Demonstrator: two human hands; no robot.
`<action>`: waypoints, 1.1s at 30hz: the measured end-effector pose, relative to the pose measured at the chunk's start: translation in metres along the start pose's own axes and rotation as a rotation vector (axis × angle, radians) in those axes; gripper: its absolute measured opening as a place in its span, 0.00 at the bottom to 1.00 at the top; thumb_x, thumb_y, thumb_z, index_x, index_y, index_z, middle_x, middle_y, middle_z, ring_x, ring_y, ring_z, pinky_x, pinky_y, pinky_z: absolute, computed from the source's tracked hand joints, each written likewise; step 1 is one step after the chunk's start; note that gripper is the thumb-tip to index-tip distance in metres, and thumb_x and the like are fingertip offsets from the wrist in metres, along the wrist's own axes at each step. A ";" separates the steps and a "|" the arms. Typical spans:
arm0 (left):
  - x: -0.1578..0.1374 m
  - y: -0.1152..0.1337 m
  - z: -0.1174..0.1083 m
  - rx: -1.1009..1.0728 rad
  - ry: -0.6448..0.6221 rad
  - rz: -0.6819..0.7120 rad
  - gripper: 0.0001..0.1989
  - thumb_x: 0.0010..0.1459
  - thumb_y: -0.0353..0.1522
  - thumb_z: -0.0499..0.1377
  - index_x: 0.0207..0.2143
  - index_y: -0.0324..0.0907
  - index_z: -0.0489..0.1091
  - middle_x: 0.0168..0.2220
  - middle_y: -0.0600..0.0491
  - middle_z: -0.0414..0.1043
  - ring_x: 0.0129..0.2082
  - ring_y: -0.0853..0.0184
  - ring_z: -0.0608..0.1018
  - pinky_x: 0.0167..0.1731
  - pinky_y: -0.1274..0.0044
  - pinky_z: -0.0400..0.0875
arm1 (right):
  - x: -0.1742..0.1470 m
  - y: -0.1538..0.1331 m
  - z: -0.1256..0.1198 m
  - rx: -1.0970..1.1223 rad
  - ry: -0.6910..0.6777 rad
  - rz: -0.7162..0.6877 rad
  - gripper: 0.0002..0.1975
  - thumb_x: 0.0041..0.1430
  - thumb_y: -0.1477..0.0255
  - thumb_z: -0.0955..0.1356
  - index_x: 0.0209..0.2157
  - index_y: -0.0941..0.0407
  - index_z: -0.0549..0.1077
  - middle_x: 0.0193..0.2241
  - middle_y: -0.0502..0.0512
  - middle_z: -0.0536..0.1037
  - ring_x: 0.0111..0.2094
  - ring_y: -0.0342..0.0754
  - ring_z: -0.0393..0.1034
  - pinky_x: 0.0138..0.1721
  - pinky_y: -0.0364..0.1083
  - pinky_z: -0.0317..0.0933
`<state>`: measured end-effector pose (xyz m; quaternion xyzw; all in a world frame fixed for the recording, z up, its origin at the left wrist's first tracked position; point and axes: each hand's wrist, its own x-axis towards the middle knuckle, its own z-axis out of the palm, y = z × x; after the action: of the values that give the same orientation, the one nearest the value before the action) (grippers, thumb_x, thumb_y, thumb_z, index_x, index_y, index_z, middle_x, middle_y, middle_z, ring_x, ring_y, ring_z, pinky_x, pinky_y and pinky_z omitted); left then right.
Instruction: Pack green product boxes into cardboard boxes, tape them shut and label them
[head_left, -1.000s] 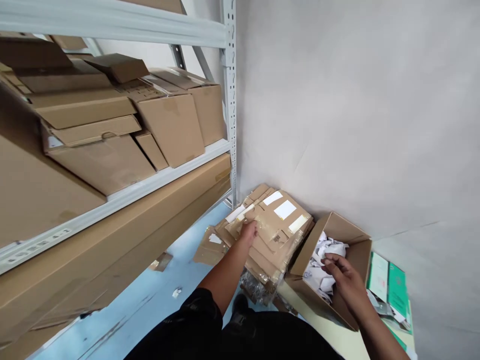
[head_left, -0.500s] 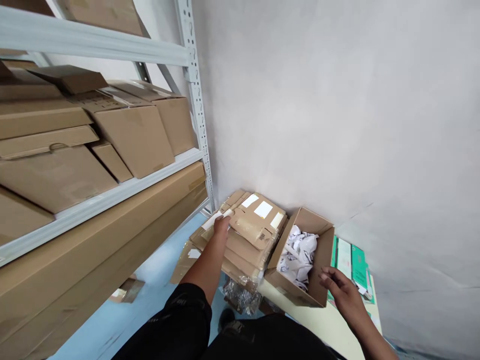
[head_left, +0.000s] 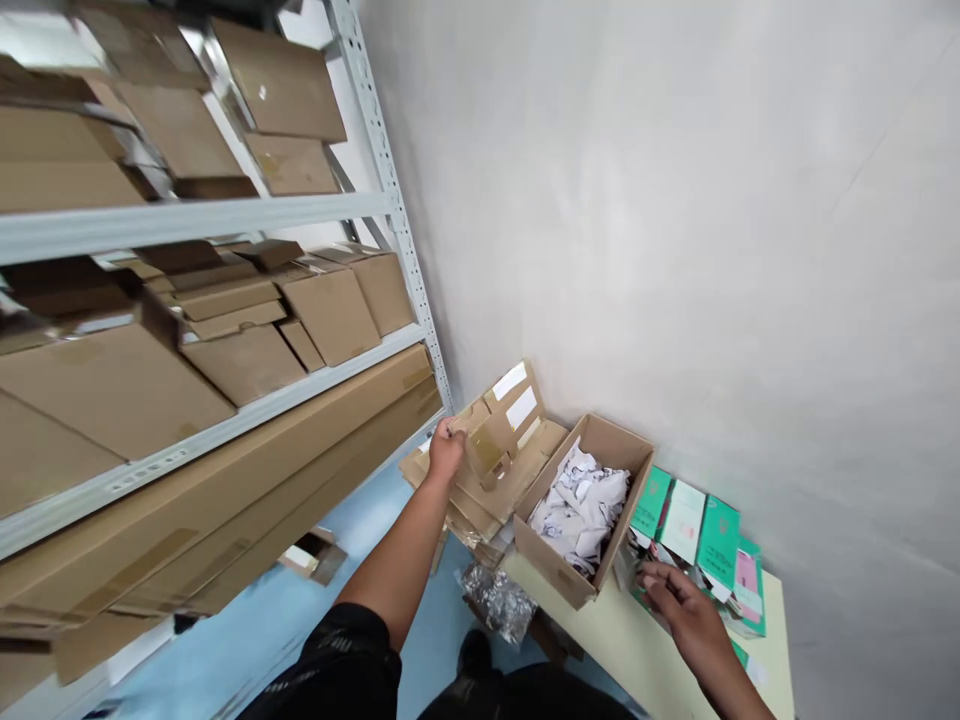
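My left hand (head_left: 447,452) is closed on the left edge of a flattened cardboard box (head_left: 487,437) with white labels and clear tape. That piece is tilted up from a stack of flattened cardboard (head_left: 538,448). To the right of the stack stands an open carton (head_left: 551,562) filled with crumpled white paper (head_left: 583,508). My right hand (head_left: 679,605) hovers beyond the carton's right side, in front of some green boxes (head_left: 718,540). Its fingers are loosely bent, with nothing visible in them.
A metal rack (head_left: 375,345) full of cardboard boxes stands on the left. The cartons rest on a pale yellow tabletop (head_left: 637,645) against a grey wall (head_left: 675,220). Clear plastic wrap (head_left: 499,600) lies below the table's left end, over a blue floor (head_left: 390,590).
The labelled cardboard under my left hand has been tipped up from its stack. My right hand stays right of the carton. The view has shifted, showing more of the rack and green boxes.
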<state>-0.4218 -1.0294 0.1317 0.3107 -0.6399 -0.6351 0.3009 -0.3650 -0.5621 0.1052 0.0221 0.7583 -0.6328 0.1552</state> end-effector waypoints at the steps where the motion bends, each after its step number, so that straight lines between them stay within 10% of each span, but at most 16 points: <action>1: -0.009 0.012 -0.004 -0.018 -0.009 0.061 0.15 0.52 0.35 0.63 0.44 0.45 0.72 0.37 0.53 0.78 0.38 0.64 0.78 0.40 0.76 0.73 | 0.000 0.006 -0.003 0.011 -0.013 0.011 0.25 0.46 0.48 0.76 0.39 0.53 0.83 0.40 0.58 0.85 0.42 0.62 0.81 0.47 0.56 0.74; 10: -0.070 0.091 -0.032 -0.237 -0.176 0.274 0.22 0.54 0.45 0.66 0.47 0.45 0.69 0.42 0.50 0.77 0.43 0.61 0.79 0.46 0.73 0.73 | -0.025 0.008 0.022 0.015 -0.010 -0.096 0.23 0.49 0.52 0.74 0.40 0.53 0.81 0.34 0.55 0.84 0.36 0.60 0.80 0.41 0.55 0.72; 18: -0.090 0.106 -0.038 -0.299 -0.615 0.188 0.22 0.53 0.46 0.67 0.45 0.45 0.69 0.43 0.50 0.76 0.46 0.60 0.77 0.50 0.72 0.71 | -0.084 -0.021 0.057 -0.088 0.522 -0.214 0.32 0.51 0.54 0.73 0.56 0.53 0.74 0.52 0.60 0.80 0.53 0.61 0.75 0.50 0.56 0.70; 22: -0.112 0.101 -0.031 -0.321 -0.884 0.127 0.22 0.54 0.45 0.68 0.45 0.45 0.71 0.40 0.51 0.76 0.43 0.61 0.77 0.47 0.73 0.71 | -0.134 -0.042 0.056 -0.277 0.866 -0.321 0.42 0.50 0.56 0.74 0.65 0.54 0.66 0.65 0.65 0.68 0.62 0.63 0.65 0.61 0.58 0.62; 33: -0.257 0.108 0.026 -0.390 -1.463 0.026 0.27 0.54 0.46 0.69 0.53 0.47 0.69 0.45 0.50 0.76 0.47 0.58 0.77 0.48 0.72 0.71 | -0.331 -0.008 0.014 0.202 1.078 -0.307 0.24 0.49 0.55 0.78 0.43 0.53 0.78 0.41 0.56 0.84 0.44 0.58 0.77 0.50 0.55 0.70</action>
<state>-0.2828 -0.8122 0.2414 -0.2565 -0.5560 -0.7775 -0.1433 -0.0494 -0.5233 0.1980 0.2462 0.6604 -0.6167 -0.3506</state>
